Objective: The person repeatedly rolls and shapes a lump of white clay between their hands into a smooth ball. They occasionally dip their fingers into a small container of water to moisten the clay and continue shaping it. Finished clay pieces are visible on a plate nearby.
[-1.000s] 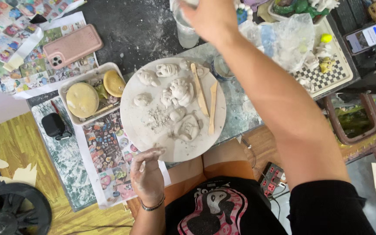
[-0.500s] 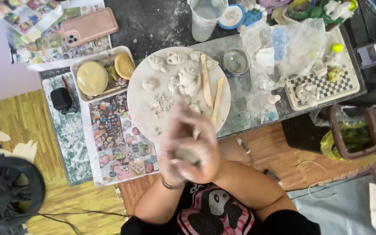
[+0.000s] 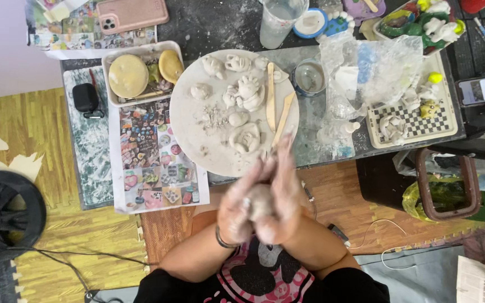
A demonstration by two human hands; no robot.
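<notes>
Both hands are pressed together in front of the chest, below the near edge of the tabletop (image 3: 332,163). The left hand (image 3: 237,210) and right hand (image 3: 284,196) are cupped palm to palm around a small lump of grey clay (image 3: 259,203), which shows only as a pale rounded patch between them. The hands are blurred, so the exact finger position cannot be told; they appear closed on the lump, dusted white.

Step in hand, as judged: shaping the lump between the palms, most likely rolling it into a ball. A following move would call for even pressure so that the piece stays round, and a free spot on the board to receive it.

The round white work board (image 3: 197,132) lies on the tabletop just beyond the hands. It carries several small moulded clay pieces (image 3: 245,92), matte and pale, some hand-shaped, with loose crumbs near the middle. Two flat wooden modelling sticks (image 3: 271,104) lie on its right side. A clear plastic cup of water (image 3: 279,19) stands beyond the board, and a crumpled transparent bag (image 3: 377,70) sits to the right. A shallow tray (image 3: 109,95) on the left holds yellowish discs.
</notes>
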